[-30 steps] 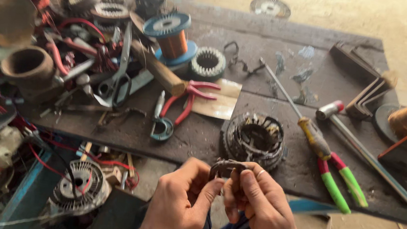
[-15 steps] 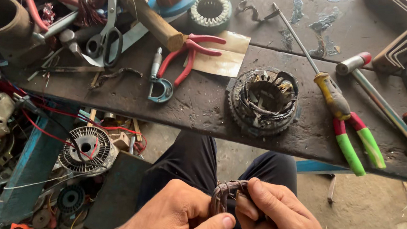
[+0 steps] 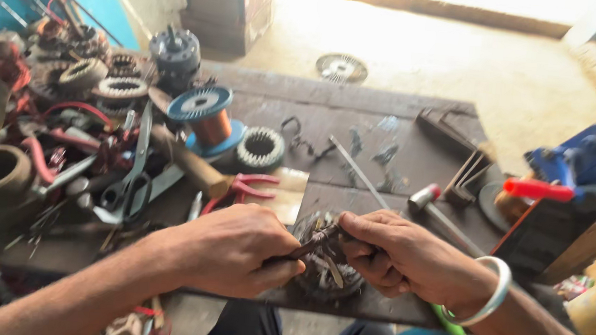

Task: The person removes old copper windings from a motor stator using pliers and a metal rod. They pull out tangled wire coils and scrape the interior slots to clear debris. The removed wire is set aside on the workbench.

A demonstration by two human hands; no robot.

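Dark wire bundle (image 3: 309, 246) pinched between left hand (image 3: 233, 252), right hand (image 3: 398, 255), both fisted

The left hand (image 3: 233, 252) and right hand (image 3: 405, 259) cover most of the round wound stator (image 3: 328, 274) beneath them. The thin dark piece (image 3: 313, 244) pinched between them is too small and blurred to identify. Green pliers handles (image 3: 451, 324) show only a sliver under the right wrist. Beside the left hand, the heap of parts (image 3: 35, 130) is blurred and cut off by the frame edge.
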